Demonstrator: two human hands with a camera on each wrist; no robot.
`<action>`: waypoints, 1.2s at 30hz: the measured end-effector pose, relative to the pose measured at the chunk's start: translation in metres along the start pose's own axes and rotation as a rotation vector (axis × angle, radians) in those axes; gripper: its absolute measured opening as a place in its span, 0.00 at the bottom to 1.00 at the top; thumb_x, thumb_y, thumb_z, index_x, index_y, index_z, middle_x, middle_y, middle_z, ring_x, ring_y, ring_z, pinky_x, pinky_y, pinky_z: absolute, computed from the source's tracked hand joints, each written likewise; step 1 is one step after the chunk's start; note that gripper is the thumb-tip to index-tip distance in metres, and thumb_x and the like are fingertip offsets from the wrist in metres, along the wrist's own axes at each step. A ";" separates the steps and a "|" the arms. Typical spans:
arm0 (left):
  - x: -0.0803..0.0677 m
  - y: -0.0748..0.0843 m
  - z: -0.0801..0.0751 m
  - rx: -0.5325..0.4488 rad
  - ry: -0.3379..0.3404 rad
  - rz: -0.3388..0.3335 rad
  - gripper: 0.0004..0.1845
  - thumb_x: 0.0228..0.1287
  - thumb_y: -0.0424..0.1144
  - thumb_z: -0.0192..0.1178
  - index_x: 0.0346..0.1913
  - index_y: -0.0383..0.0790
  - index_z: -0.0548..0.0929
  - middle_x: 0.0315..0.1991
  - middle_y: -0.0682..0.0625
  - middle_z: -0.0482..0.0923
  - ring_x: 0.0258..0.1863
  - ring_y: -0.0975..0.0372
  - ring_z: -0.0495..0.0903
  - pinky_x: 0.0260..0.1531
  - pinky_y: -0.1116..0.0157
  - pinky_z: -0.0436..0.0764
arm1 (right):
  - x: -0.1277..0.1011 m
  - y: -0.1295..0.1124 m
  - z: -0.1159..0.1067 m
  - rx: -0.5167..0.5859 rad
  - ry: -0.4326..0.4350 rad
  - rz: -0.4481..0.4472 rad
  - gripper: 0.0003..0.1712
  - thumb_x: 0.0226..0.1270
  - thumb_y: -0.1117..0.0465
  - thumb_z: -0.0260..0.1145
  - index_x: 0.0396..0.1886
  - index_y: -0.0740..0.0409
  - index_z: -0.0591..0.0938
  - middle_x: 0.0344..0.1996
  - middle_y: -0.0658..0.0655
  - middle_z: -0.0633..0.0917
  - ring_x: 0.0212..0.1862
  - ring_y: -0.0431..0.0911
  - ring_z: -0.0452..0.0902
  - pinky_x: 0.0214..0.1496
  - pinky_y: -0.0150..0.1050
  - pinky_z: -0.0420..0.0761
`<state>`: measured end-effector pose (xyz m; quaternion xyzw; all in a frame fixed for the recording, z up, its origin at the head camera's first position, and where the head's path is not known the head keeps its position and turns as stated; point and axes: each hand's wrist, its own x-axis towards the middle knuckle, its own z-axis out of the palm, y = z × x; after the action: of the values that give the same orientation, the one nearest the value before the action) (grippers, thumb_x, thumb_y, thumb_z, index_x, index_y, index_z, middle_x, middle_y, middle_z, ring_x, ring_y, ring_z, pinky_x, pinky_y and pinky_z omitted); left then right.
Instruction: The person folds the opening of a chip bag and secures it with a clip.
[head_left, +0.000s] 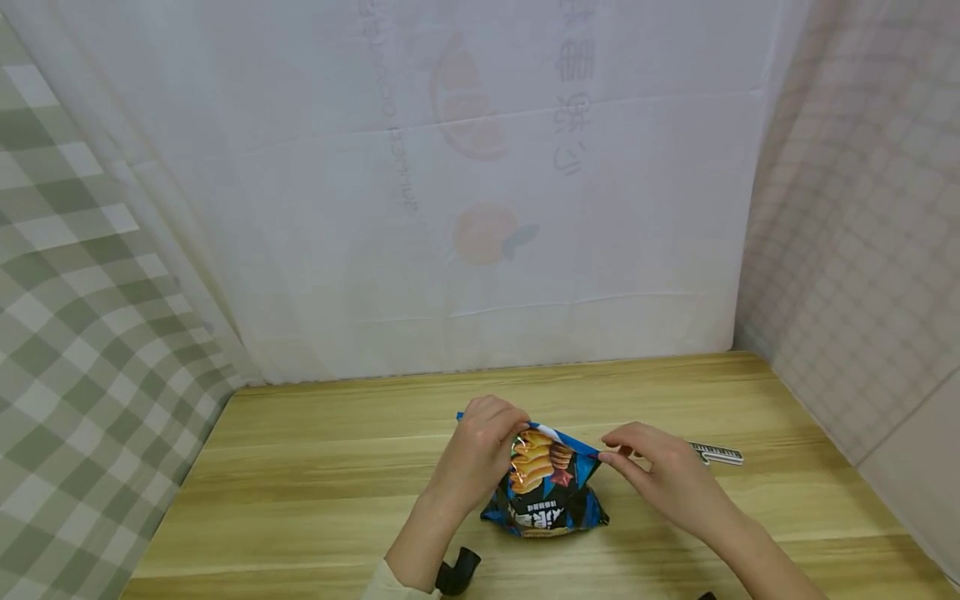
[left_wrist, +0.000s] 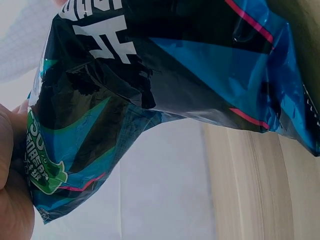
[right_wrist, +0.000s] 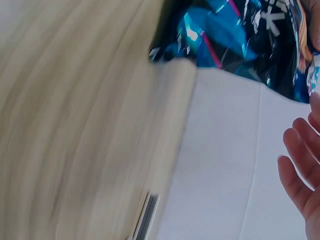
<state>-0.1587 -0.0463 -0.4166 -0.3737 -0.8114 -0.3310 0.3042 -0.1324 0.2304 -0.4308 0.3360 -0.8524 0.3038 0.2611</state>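
A blue and black chip bag (head_left: 545, 492) stands upright on the wooden table (head_left: 315, 467), near its front middle. My left hand (head_left: 491, 433) grips the bag's top edge at the left, fingers curled over it. Over on the right, thumb and forefinger of my right hand (head_left: 613, 454) pinch the top corner. In the left wrist view the bag (left_wrist: 165, 65) fills the top and my left hand (left_wrist: 11, 170) holds its edge at the left. The right wrist view has the bag (right_wrist: 240, 35) at the top right, with my right hand's fingers (right_wrist: 300, 170) below it, the lower ones spread.
A small silver and white clip-like object (head_left: 717, 454) lies on the table just behind my right hand, also in the right wrist view as a clip-like object (right_wrist: 145, 220). White cloth (head_left: 480, 208) hangs behind the table, checked cloth (head_left: 82, 333) at the left, a pale checked wall (head_left: 862, 250) at the right.
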 end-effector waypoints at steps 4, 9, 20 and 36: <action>0.000 -0.001 0.001 -0.004 -0.003 -0.001 0.05 0.65 0.25 0.70 0.36 0.38 0.88 0.33 0.52 0.85 0.37 0.61 0.82 0.44 0.65 0.80 | -0.005 0.012 -0.010 -0.060 -0.021 -0.008 0.22 0.47 0.72 0.83 0.43 0.53 0.88 0.38 0.44 0.89 0.35 0.37 0.84 0.32 0.26 0.80; 0.001 -0.001 0.002 -0.012 -0.018 -0.018 0.04 0.67 0.26 0.69 0.37 0.37 0.88 0.33 0.52 0.85 0.37 0.61 0.82 0.43 0.65 0.80 | -0.013 0.030 -0.023 -0.158 -0.055 -0.001 0.24 0.44 0.68 0.85 0.43 0.53 0.88 0.38 0.45 0.88 0.35 0.41 0.84 0.32 0.30 0.82; 0.002 -0.001 0.002 -0.008 -0.014 -0.027 0.04 0.66 0.26 0.70 0.37 0.38 0.88 0.33 0.52 0.85 0.37 0.61 0.82 0.41 0.64 0.79 | -0.028 0.062 -0.041 -0.286 -0.220 0.108 0.33 0.42 0.59 0.89 0.50 0.62 0.86 0.46 0.57 0.89 0.47 0.55 0.87 0.45 0.54 0.87; 0.003 -0.002 0.002 -0.024 -0.024 -0.031 0.04 0.68 0.26 0.69 0.37 0.38 0.88 0.33 0.52 0.85 0.37 0.61 0.82 0.42 0.64 0.79 | -0.042 0.099 -0.055 -0.224 -0.515 0.357 0.48 0.43 0.46 0.89 0.59 0.71 0.82 0.51 0.65 0.84 0.50 0.59 0.84 0.48 0.59 0.84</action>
<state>-0.1624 -0.0444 -0.4168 -0.3685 -0.8167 -0.3408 0.2847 -0.1648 0.3447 -0.4549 0.2164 -0.9639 0.1542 0.0149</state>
